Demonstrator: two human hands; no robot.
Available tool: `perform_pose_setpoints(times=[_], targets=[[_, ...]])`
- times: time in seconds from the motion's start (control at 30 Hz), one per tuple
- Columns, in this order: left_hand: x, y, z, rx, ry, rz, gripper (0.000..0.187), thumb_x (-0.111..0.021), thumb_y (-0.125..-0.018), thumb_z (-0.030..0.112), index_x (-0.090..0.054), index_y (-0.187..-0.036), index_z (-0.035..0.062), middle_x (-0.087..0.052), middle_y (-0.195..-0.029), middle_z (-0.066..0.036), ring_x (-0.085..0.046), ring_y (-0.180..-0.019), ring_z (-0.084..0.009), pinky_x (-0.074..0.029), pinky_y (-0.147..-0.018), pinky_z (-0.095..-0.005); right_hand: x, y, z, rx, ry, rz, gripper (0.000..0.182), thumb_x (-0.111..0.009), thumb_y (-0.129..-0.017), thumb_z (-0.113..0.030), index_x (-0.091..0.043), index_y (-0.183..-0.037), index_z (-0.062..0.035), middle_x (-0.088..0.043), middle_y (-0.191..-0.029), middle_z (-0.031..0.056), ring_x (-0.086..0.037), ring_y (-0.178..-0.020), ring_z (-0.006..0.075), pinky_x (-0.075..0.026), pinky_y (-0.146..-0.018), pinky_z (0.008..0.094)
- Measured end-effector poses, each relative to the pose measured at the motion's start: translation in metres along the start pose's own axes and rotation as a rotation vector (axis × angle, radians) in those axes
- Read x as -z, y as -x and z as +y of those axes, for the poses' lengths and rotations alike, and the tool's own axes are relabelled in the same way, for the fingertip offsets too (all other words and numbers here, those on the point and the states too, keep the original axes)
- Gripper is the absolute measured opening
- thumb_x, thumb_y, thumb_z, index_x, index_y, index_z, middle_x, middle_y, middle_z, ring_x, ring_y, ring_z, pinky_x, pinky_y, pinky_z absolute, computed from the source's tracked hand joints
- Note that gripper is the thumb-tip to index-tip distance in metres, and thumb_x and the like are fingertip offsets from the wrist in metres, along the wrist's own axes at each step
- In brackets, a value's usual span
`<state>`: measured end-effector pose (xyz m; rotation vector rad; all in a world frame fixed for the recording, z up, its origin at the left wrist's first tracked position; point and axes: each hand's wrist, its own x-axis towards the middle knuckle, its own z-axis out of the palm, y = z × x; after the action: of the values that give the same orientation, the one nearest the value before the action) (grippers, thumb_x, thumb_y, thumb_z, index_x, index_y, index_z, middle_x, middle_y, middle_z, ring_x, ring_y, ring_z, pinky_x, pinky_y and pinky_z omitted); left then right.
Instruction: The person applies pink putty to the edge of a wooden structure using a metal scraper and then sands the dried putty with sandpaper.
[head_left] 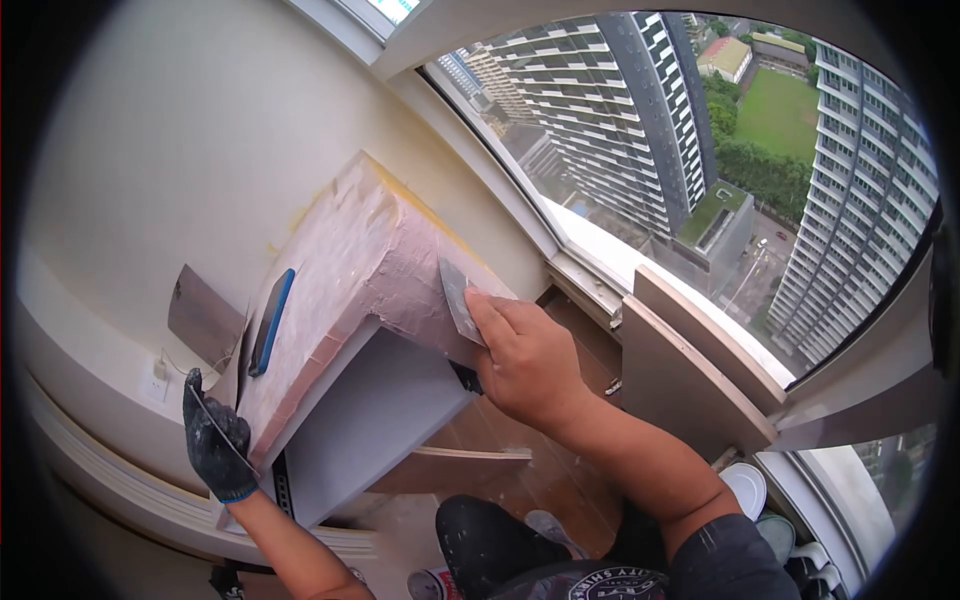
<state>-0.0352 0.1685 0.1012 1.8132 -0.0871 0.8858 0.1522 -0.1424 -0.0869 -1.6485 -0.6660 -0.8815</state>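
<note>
A cabinet (330, 240) stands against the wall, its top and front edge coated with pinkish filler. My bare right hand (530, 355) grips a putty knife (460, 300), with the thin metal blade lying flat against the filler on the cabinet's side near the corner. My left hand (215, 440), in a dark glove, is closed around a thin flat plate (226, 432) seen nearly edge-on, beside the cabinet's left end. Its exact kind I cannot make out. A phone in a blue case (271, 322) lies on the cabinet top.
Below the top is an open drawer or compartment (370, 420). Loose panels (690, 370) lean by the large window at right. A brown board (205, 318) rests against the left wall near an outlet (155, 380). A white lid (745, 488) sits at lower right.
</note>
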Motion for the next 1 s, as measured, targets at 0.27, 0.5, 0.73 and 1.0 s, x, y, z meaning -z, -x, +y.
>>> perform_pose_setpoints(times=[0.27,0.5,0.73,1.0], targets=[[0.002,-0.002,0.0,-0.006,-0.025,0.006,0.054,-0.051,-0.098,0.015,-0.04,-0.149,0.0003,-0.041,-0.078,0.003,-0.038,-0.058,-0.0048,-0.031,-0.048,-0.0199,-0.016,0.025,-0.05,0.014,0.112,0.031,0.056,-0.066,-0.079,-0.01,-0.056,-0.131,0.0095,-0.062,-0.117,0.029,-0.065,-0.099,0.0382,-0.055,-0.089,0.0412],[0.008,-0.003,-0.008,-0.192,-0.347,0.107,0.053,-0.054,-0.099,0.014,-0.04,-0.147,-0.002,-0.044,-0.086,0.0,-0.041,-0.065,-0.0077,-0.035,-0.055,-0.0217,-0.008,0.037,-0.096,0.014,-0.09,-0.017,0.059,-0.069,-0.074,-0.005,-0.058,-0.131,0.0054,-0.065,-0.118,0.0242,-0.066,-0.101,0.0378,-0.055,-0.089,0.042],[-0.028,0.051,-0.001,-0.407,-0.499,0.156,0.055,-0.056,-0.102,0.016,-0.037,-0.151,-0.0017,-0.055,-0.142,-0.015,-0.059,-0.122,-0.0266,-0.048,-0.101,-0.0345,0.025,0.055,-0.11,-0.277,-0.724,-0.045,0.04,-0.065,-0.093,-0.009,-0.058,-0.131,0.0012,-0.067,-0.107,0.02,-0.068,-0.09,0.0248,-0.053,-0.082,0.0349],[-0.142,0.118,-0.016,-0.595,-0.856,-0.389,0.029,-0.071,-0.079,0.0,-0.069,-0.108,0.0048,-0.069,-0.095,-0.015,-0.068,-0.087,-0.0355,-0.054,-0.078,-0.0449,0.048,0.046,-0.064,-0.541,-1.048,0.436,0.023,-0.056,-0.103,-0.013,-0.062,-0.12,0.0013,-0.066,-0.109,0.0031,-0.057,-0.1,0.0091,-0.044,-0.091,0.0258]])
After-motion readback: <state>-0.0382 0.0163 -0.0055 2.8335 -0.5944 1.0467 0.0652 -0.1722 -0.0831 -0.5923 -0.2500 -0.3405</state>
